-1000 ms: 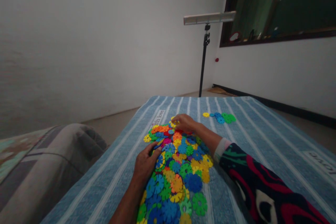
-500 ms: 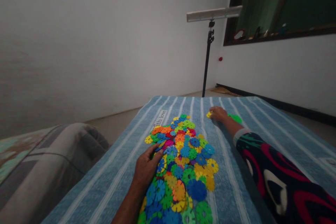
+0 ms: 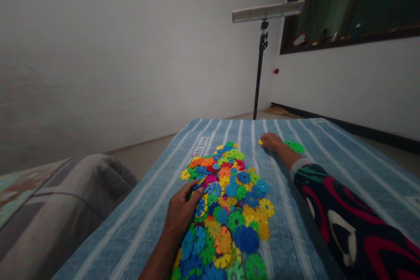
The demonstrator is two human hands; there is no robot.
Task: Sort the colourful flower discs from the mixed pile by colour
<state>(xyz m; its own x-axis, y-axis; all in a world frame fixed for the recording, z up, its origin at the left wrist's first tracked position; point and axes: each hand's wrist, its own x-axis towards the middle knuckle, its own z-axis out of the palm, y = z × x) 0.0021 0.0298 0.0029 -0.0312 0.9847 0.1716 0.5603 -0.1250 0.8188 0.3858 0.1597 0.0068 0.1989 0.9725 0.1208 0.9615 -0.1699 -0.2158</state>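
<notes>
A heap of colourful flat plastic snowflake discs [image 3: 226, 201] lies on a blue striped sheet [image 3: 141, 223]. My left hand [image 3: 181, 211] rests on the heap's left edge, fingers curled over some discs. My right hand [image 3: 271, 141], arm stretched out in a patterned sleeve, sits at a small separate row of discs farther back; a yellow disc [image 3: 260, 142] shows at its fingertips and green discs [image 3: 294, 146] lie just right of it. The fingers look closed around the yellow disc.
A rolled grey blanket or cushion [image 3: 65, 201] lies at the left of the sheet. A light bar on a black stand [image 3: 260, 52] stands behind the bed, near a dark framed window [image 3: 354, 4]. White walls surround the area.
My right hand left the far end of the heap and reached right and back to the small row of discs, where it now stays. The left hand has hardly moved.
</notes>
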